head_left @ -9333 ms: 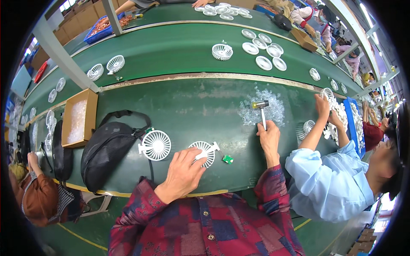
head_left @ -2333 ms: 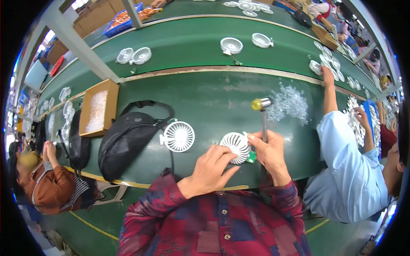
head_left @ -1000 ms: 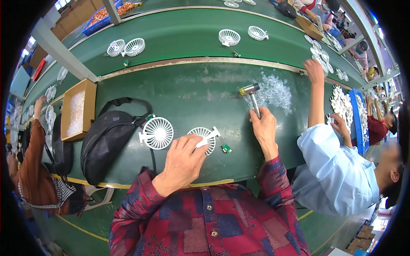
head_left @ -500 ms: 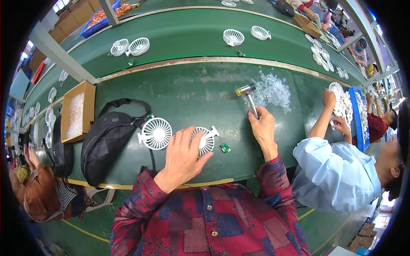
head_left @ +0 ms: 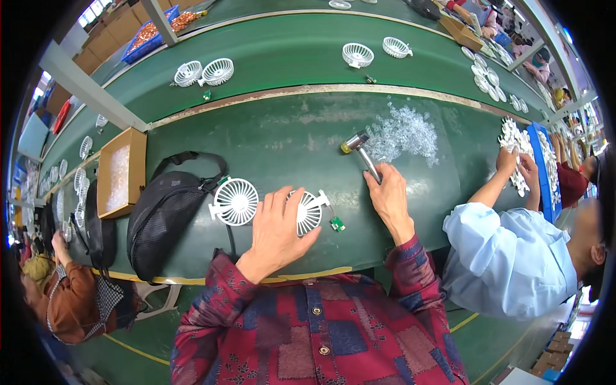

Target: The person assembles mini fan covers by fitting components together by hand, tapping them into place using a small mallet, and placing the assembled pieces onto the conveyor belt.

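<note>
My left grip (head_left: 274, 226) was spread wide, thumb apart from the fingers, and lay over the left side of a round white fan cage (head_left: 310, 215) on the green table (head_left: 289, 141); I could not tell how firmly it pressed. The cage's short stem (head_left: 320, 199) pointed away from that grip, to the right and outward from my body, and a small green circuit board (head_left: 337, 224) lay just beside the cage on its right. A second fan cage (head_left: 235, 201) lay to the left of this grip. The right grip (head_left: 389, 201), the farther of the two from the first cage, was closed around the handle of a hammer (head_left: 369, 165), to the right of the cage and apart from it. The hammer's long axis ran from this grip outward and to the left; its head (head_left: 355, 142) stood beyond the cage and to its right, the yellow face turned left and toward me. Beyond and to the right of the head, a heap of small clear pieces (head_left: 407, 131) lay on the table; farther out, a green belt (head_left: 289, 61) carried more white cages (head_left: 357, 56).
</note>
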Action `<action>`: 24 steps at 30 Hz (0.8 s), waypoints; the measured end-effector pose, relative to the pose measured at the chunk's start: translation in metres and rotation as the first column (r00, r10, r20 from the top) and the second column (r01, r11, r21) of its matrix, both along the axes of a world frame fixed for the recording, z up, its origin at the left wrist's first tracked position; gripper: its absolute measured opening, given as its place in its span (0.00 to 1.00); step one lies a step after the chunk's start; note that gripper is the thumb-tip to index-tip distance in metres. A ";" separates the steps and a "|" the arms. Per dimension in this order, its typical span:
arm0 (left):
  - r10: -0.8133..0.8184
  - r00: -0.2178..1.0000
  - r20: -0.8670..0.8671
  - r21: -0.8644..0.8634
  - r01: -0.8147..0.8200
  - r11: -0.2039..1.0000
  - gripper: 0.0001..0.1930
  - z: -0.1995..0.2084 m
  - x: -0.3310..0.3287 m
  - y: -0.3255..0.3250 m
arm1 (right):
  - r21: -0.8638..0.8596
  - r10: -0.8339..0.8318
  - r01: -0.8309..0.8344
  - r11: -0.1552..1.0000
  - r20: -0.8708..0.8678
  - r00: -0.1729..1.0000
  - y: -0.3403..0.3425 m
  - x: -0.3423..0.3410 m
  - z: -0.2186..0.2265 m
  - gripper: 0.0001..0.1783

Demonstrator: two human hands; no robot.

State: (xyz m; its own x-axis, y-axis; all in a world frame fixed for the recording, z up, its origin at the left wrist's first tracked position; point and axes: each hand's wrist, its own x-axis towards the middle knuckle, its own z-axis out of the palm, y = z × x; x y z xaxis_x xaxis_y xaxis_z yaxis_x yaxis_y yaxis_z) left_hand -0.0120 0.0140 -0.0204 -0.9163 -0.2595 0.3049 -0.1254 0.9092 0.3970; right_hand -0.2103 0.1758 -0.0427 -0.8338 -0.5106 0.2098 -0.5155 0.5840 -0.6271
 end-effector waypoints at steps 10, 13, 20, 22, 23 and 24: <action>-0.129 0.979 -0.159 0.293 0.171 0.941 0.39 0.010 0.008 -0.001 | -0.329 0.109 0.226 0.917 0.752 0.650 0.014 0.016 0.039 0.11; -0.154 0.970 -0.187 0.319 0.208 0.925 0.40 0.011 0.010 0.000 | -0.471 0.337 0.256 0.844 0.838 0.429 0.013 0.027 0.047 0.08; -0.225 0.947 -0.229 0.350 0.295 0.889 0.40 0.024 0.009 0.006 | -0.540 0.573 0.352 0.764 0.819 0.013 0.008 0.039 0.034 0.11; -0.227 0.947 -0.227 0.349 0.296 0.889 0.40 0.024 0.010 0.006 | -0.541 0.582 0.355 0.763 0.813 -0.012 0.006 0.044 0.029 0.12; -0.229 0.947 -0.225 0.350 0.298 0.888 0.40 0.023 0.010 0.006 | -0.540 0.589 0.357 0.762 0.807 -0.035 0.006 0.046 0.027 0.12; -0.229 0.947 -0.225 0.349 0.298 0.888 0.40 0.023 0.010 0.006 | -0.528 0.574 0.347 0.775 0.818 -0.039 0.005 0.048 0.027 0.14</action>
